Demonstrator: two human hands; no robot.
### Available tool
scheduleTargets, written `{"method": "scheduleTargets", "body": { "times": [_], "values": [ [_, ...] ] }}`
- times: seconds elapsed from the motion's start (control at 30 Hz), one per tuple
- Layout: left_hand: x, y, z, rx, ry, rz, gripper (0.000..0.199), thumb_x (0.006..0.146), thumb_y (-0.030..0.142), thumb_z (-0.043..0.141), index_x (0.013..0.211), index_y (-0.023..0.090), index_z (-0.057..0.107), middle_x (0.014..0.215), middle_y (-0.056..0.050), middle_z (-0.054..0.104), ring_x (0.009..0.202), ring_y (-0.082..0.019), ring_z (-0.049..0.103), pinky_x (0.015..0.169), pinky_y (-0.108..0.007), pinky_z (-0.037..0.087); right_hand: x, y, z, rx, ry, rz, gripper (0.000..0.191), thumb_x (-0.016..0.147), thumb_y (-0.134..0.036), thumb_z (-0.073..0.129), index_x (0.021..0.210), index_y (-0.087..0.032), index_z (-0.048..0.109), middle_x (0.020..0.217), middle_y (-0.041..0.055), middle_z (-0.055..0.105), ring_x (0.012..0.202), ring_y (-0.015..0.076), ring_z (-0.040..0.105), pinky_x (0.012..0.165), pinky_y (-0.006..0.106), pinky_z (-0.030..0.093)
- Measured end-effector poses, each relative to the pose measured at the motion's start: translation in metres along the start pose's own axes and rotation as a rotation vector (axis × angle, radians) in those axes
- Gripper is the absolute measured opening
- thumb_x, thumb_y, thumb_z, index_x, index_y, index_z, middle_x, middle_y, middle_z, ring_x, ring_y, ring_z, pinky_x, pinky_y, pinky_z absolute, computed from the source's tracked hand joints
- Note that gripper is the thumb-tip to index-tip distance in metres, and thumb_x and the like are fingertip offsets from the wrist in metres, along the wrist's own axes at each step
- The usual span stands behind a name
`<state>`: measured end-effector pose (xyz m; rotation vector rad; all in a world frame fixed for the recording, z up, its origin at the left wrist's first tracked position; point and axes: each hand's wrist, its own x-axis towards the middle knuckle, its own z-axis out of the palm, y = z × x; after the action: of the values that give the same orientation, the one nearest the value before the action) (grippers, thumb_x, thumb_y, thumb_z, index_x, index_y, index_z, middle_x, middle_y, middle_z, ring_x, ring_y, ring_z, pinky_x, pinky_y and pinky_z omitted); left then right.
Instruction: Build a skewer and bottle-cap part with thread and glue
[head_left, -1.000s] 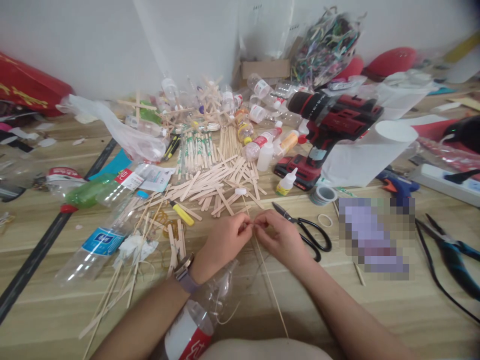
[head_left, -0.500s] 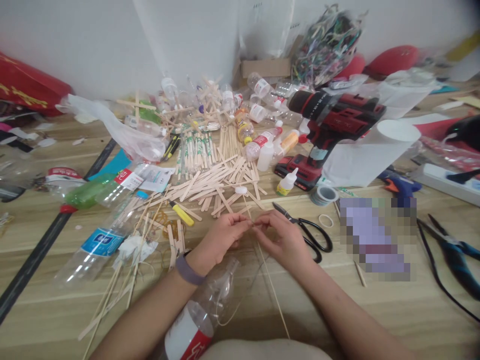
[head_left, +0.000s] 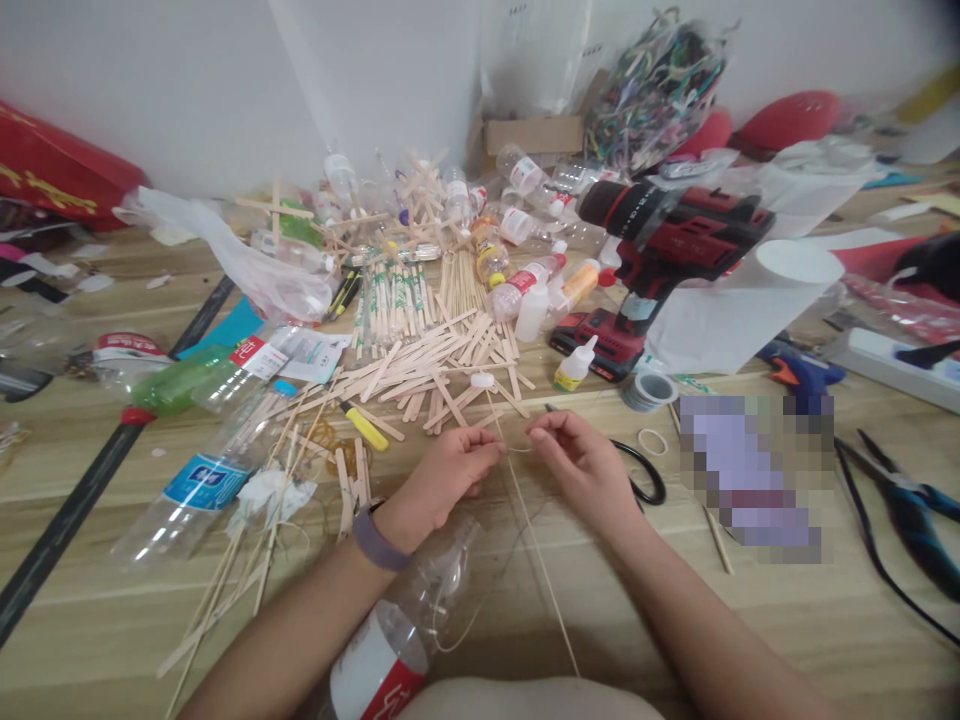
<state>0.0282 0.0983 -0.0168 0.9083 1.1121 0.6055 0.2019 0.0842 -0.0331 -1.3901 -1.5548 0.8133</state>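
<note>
Left hand (head_left: 448, 478) and right hand (head_left: 583, 468) pinch a thin strand (head_left: 517, 450) between them.
The right hand partly hides the black-handled scissors (head_left: 655, 484).

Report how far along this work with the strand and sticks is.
Apparently done: two flat sticks stand crossed at the back; their joint is unclear. In hand: the left hand and right hand stretch a thin strand across a long thin stick. Probably left: securing the strand, whose fastening isn't visible; loose sticks lie heaped, unassembled.
</note>
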Motion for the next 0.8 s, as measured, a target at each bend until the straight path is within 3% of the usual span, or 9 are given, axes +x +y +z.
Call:
{"method": "scheduleTargets", "body": {
  "times": [0.1,0.27,0.43,0.63,0.8],
  "values": [
    [-0.001,0.000,-0.001,0.002,-0.002,-0.001,0.038,0.071,0.051,0.072,0.075,0.018,0.055,0.054,0.010,0.036,0.048,-0.005,0.030,0.046,-0.020,0.021,-0.001,-0.004,-0.001,0.030,-0.077,0.010,0.018,0.079,-0.038,0.068,0.083,-0.021,0.065,0.068,0.0001,0.062,0.054,0.0140,0.049,0.052,0.027,0.039],
    [-0.001,0.000,-0.001,0.002,-0.018,0.015,0.034,0.072,0.046,0.072,0.078,0.017,0.056,0.055,0.010,0.037,0.047,-0.005,0.029,0.045,-0.020,0.022,0.000,-0.010,-0.003,0.158,-0.145,0.027,0.025,0.081,-0.040,0.068,0.065,-0.022,0.062,0.059,-0.0024,0.053,0.058,0.0143,0.045,0.055,0.027,0.035],
    [-0.003,0.001,-0.003,0.035,-0.014,0.052,0.032,0.074,0.046,0.067,0.080,0.017,0.056,0.055,0.010,0.036,0.046,-0.005,0.028,0.044,-0.021,0.021,0.003,-0.001,-0.002,0.404,-0.126,0.161,0.037,0.083,-0.053,0.065,0.066,-0.021,0.054,0.061,-0.0027,0.051,0.054,0.0123,0.043,0.051,0.026,0.035],
    [-0.005,0.002,-0.003,0.109,-0.007,0.068,0.026,0.075,0.041,0.062,0.083,0.017,0.057,0.061,0.008,0.043,0.047,-0.006,0.033,0.046,-0.021,0.027,0.004,-0.002,0.001,0.723,-0.148,0.324,0.039,0.079,-0.053,0.068,0.071,-0.022,0.047,0.075,0.0018,0.064,0.049,0.0092,0.045,0.047,0.024,0.041],
    [-0.005,0.002,-0.003,0.220,0.002,0.070,0.017,0.079,0.032,0.056,0.087,0.018,0.060,0.060,0.008,0.043,0.045,-0.006,0.034,0.045,-0.021,0.028,0.005,-0.004,0.003,0.847,-0.162,0.389,0.044,0.073,-0.054,0.074,0.071,-0.023,0.044,0.064,-0.0043,0.051,0.048,0.0081,0.043,0.045,0.021,0.043]
  ]
}}
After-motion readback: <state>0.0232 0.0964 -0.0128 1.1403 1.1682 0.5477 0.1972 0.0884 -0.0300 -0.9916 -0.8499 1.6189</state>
